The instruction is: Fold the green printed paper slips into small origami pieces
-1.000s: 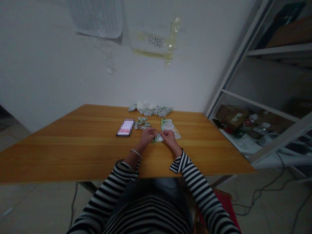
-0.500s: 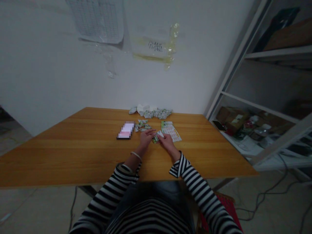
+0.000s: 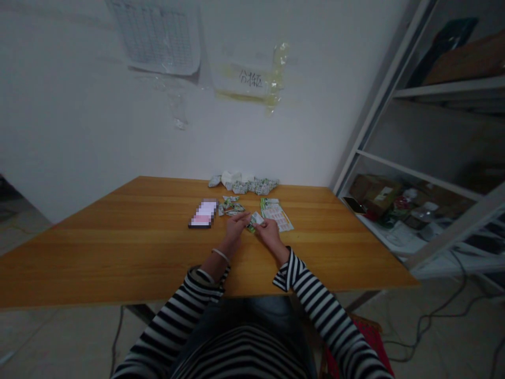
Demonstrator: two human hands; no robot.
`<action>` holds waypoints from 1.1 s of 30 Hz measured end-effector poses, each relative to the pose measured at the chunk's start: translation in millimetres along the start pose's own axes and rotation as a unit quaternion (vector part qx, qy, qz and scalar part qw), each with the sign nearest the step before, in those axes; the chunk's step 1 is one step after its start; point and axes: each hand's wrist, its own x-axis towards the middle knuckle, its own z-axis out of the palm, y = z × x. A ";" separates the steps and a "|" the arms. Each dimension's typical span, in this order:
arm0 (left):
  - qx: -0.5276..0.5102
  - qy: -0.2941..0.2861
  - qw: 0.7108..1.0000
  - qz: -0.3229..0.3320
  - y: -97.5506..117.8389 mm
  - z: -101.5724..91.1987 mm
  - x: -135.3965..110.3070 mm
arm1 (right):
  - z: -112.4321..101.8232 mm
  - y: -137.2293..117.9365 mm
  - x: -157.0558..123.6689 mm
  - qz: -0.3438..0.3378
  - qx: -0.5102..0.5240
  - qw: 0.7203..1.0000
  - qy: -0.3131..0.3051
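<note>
My left hand [image 3: 235, 227] and my right hand [image 3: 268, 232] meet over the wooden table [image 3: 118, 247], both pinched on a small green and white paper piece [image 3: 255, 219] held between them just above the tabletop. Flat sheets of the same printed paper [image 3: 277, 213] lie just beyond my right hand. A few folded pieces [image 3: 231, 206] sit just beyond my left hand. A phone [image 3: 203, 213] lies to the left of those.
A heap of folded paper pieces [image 3: 246, 182] lies at the table's far edge by the white wall. A metal shelf rack [image 3: 414, 173] with boxes and clutter stands at the right. Cables run across the floor at the lower right.
Both hands have shifted slightly and the paper piece between them has been turned and raised a little. The view has tilted down a touch.
</note>
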 end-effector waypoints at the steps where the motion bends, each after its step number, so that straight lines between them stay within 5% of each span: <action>1: 0.009 -0.003 1.000 0.006 -0.2 0.4 0.6 | 0.0 -0.9 0.1 -0.001 -0.011 1.000 0.006; 10: 0.127 -0.028 0.985 0.117 19.9 2.9 1.8 | -12.9 -12.6 -9.6 -0.032 -0.108 0.993 0.022; 15: 0.150 -0.049 0.980 0.123 25.7 -2.4 -2.0 | -26.2 -14.8 -10.0 -0.037 -0.092 0.995 0.024; 23: 0.052 -0.056 0.995 0.067 22.9 1.8 1.8 | -27.2 -0.9 7.4 0.002 0.085 0.996 0.040; 33: -0.063 -0.043 0.997 0.031 21.6 10.0 0.8 | -16.3 -10.3 6.6 0.039 0.301 0.951 0.063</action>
